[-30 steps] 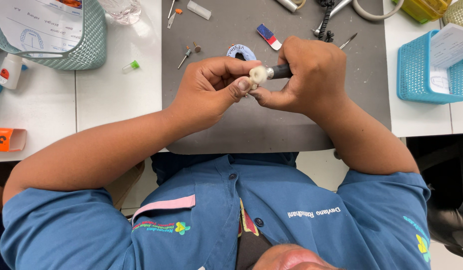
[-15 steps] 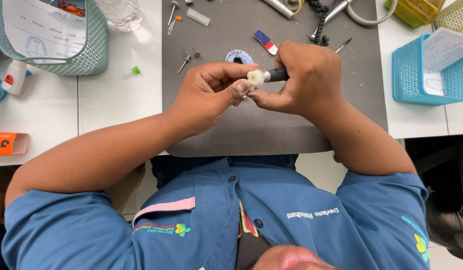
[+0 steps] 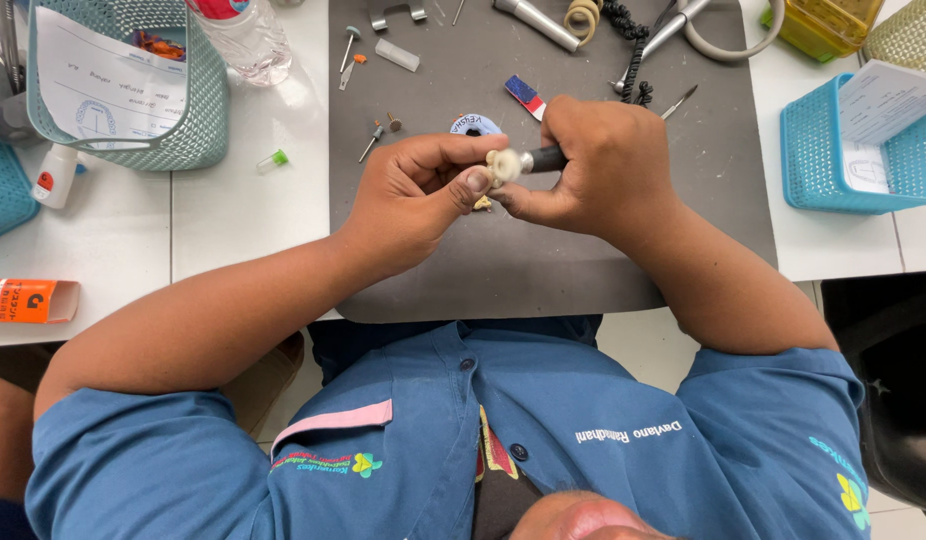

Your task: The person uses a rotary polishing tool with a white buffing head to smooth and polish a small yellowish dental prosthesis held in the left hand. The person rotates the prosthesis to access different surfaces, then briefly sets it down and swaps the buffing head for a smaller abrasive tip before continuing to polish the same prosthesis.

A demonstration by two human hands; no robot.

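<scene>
Both hands closed: left hand (image 3: 413, 195) pinches cream piece (image 3: 502, 166); right hand (image 3: 593, 165) grips black handpiece (image 3: 545, 159).

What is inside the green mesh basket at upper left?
The green mesh basket holds a white printed paper sheet and something orange behind it. The sheet covers whatever lies underneath.

Orange box (image 3: 28, 300) far left; paper slips (image 3: 98, 85) in baskets (image 3: 198, 140).
</scene>
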